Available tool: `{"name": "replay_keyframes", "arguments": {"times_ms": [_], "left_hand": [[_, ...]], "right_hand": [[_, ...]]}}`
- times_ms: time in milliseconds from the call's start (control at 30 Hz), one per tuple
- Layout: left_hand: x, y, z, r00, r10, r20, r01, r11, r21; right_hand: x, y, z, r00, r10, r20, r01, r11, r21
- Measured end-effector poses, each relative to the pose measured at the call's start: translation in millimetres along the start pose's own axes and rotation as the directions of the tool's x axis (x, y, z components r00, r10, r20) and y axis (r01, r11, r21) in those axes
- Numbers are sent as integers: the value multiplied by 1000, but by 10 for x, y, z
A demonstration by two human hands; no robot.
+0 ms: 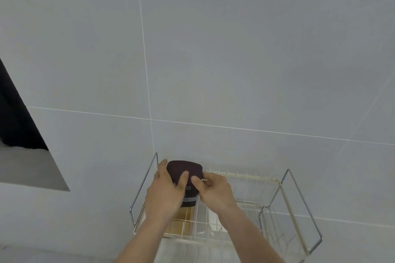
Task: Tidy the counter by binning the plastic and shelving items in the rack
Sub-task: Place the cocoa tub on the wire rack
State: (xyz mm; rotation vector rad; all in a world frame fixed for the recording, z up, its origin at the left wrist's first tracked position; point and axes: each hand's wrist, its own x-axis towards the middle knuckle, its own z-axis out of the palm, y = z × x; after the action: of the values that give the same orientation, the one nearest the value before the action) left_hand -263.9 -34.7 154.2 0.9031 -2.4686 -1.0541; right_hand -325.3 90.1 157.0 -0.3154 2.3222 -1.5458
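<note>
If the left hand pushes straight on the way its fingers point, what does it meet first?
Probably the tiled wall behind the rack. The left hand, with the right hand, grips the dark tube, which would likely touch first; depth is unclear.

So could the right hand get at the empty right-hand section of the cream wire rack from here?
Probably yes. The right hand is beside the dark maroon tube at the cream wire rack's left end; the right section looks open-topped and bare, with nothing between.

Pale grey wall tiles (235, 49) with thin white grout lines (147, 79) fill most of the view, and a dark-backed recess (19, 134) cuts into the wall at left.
</note>
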Motion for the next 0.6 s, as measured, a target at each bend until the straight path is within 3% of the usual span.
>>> {"name": "replay_keyframes", "arguments": {"times_ms": [100,200,267,400,600], "left_hand": [[-66,5,11,963,254,-96,-232,953,195],[-108,-17,35,884,465,-38,-436,853,287],[-114,-42,68,867,497,41,-482,815,321],[-64,-85,115,864,495,92,-495,801,337],[51,-271,15,846,524,100,-519,764,384]], "right_hand": [[-54,38,-1,1000,5,7,-5,999,38],[-101,96,-64,998,-6,-65,7,1000,21],[-115,129,-109,995,-32,-99,30,999,-31],[-147,101,-78,991,-129,14,130,987,-91],[-104,47,46,999,-16,43,11,995,99]]}}
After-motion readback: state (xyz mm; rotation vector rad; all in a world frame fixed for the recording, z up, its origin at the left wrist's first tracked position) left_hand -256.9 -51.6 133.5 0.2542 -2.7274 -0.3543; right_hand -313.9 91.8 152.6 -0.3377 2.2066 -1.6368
